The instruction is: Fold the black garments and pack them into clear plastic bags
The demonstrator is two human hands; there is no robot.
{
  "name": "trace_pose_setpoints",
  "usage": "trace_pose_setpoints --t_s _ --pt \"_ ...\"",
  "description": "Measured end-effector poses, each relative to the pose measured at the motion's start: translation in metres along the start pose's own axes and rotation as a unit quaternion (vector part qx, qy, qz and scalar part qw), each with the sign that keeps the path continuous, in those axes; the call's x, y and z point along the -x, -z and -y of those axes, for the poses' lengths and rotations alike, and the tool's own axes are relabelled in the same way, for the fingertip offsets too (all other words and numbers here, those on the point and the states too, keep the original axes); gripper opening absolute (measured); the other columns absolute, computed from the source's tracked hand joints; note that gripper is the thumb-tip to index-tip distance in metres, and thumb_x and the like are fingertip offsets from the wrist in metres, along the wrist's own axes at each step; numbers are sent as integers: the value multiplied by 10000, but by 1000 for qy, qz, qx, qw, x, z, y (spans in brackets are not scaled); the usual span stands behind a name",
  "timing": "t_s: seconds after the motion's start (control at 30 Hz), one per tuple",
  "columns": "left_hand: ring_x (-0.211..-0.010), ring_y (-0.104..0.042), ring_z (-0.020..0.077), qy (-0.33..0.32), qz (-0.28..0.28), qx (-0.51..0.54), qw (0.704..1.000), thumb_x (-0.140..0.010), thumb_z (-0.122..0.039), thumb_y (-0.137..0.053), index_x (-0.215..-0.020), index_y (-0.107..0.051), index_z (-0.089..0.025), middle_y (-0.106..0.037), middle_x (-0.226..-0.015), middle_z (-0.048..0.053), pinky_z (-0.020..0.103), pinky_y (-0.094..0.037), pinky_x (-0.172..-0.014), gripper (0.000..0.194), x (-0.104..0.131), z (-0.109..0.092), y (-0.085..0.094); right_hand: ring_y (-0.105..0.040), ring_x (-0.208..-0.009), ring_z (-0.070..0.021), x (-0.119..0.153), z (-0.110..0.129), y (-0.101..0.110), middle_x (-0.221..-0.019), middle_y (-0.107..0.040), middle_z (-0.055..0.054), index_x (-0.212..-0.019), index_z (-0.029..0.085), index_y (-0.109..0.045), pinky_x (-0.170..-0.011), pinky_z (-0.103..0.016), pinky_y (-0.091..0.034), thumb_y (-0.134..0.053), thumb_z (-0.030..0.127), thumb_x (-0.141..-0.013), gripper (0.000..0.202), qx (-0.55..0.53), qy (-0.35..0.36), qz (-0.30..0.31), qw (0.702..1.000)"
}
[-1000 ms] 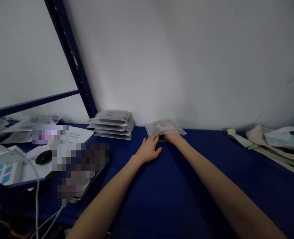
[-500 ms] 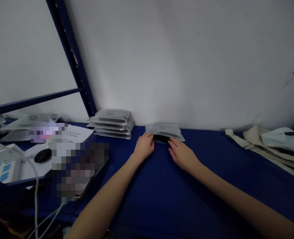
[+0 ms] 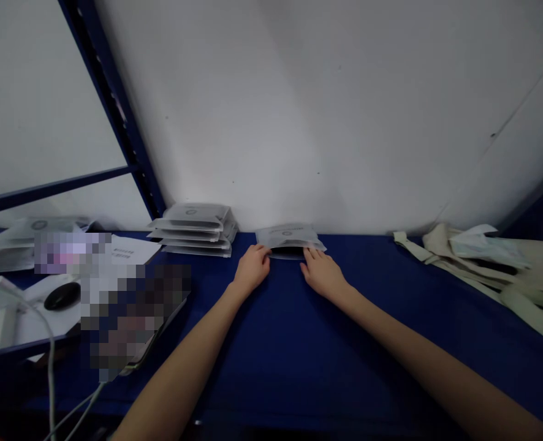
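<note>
A frosted plastic zip bag with a printed round mark lies flat against the wall at the back of the blue table. Its front edge gapes, and something dark shows inside. My left hand has its fingers curled at the bag's left front corner. At the right front corner, my right hand holds the edge with its fingertips, the thumb lower down. Just left of my hands stands a stack of several similar frosted bags.
On the left lie a pixelated phone-like object with a white cable, papers, a black mouse and more frosted bags. A blue metal frame rises there. Beige cloth straps lie right.
The view has swung slightly to the right, so everything sits further left. My hands stay at the bag's two front corners, and my right fingers now overlap its edge more.
</note>
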State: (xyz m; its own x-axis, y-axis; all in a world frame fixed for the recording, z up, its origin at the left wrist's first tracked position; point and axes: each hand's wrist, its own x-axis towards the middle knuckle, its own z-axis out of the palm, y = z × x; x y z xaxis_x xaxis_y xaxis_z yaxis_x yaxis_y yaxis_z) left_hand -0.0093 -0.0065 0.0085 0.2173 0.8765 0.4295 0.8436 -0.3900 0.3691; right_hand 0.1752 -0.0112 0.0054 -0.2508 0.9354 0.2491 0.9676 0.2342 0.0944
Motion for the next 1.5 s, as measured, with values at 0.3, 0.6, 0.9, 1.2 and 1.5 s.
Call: trace_pose_setpoints --t_s 0.3,0.6,0.9,1.2,1.5 --pt "-918 -591 228 216 -30 76 973 -834 -231 -466 -1082 -540 -135 -659 -929 95 312 -419 -783 276 -8 9 -3 -475 -1140 -290 15 6 6 -1273 -509 -193 -1201 37 -518 -916 -376 -393 -358 262 -901 408 -26 -2 31 999" --pt "-782 -604 167 251 -42 244 936 -751 -128 -531 -808 -655 -155 -672 -831 58 249 -414 -729 139 -17 20 -15 -388 -1197 -344 1 8 5 -1321 -460 -202 -1282 24 -441 -906 -448 -372 -357 360 -919 502 -51 -66 49 995" --pt "-605 -542 112 305 -53 349 885 -663 -83 -551 -827 -610 -145 -600 -673 0 221 -413 -627 185 -19 18 -11 -606 -805 -177 5 50 35 -924 -666 -105 -889 141 -612 -708 -287 -464 -457 294 -886 217 -420 -70 117 897" --pt "-523 -527 103 334 -2 427 840 -689 -51 -479 -923 -538 -125 -539 -589 -19 212 -418 -540 252 -7 -14 8 -439 -354 -31 -21 76 36 -460 -467 57 -677 151 -468 -353 -110 -348 -365 260 -950 312 -804 -264 284 452" --pt "-577 -528 96 361 -17 376 853 -668 -27 -486 -1079 -475 -116 -527 -656 -25 206 -415 -585 420 -10 -12 5 -324 -291 -24 -26 79 29 -404 -382 82 -614 170 -418 -300 -116 -293 -358 168 -913 306 -798 -277 267 464"
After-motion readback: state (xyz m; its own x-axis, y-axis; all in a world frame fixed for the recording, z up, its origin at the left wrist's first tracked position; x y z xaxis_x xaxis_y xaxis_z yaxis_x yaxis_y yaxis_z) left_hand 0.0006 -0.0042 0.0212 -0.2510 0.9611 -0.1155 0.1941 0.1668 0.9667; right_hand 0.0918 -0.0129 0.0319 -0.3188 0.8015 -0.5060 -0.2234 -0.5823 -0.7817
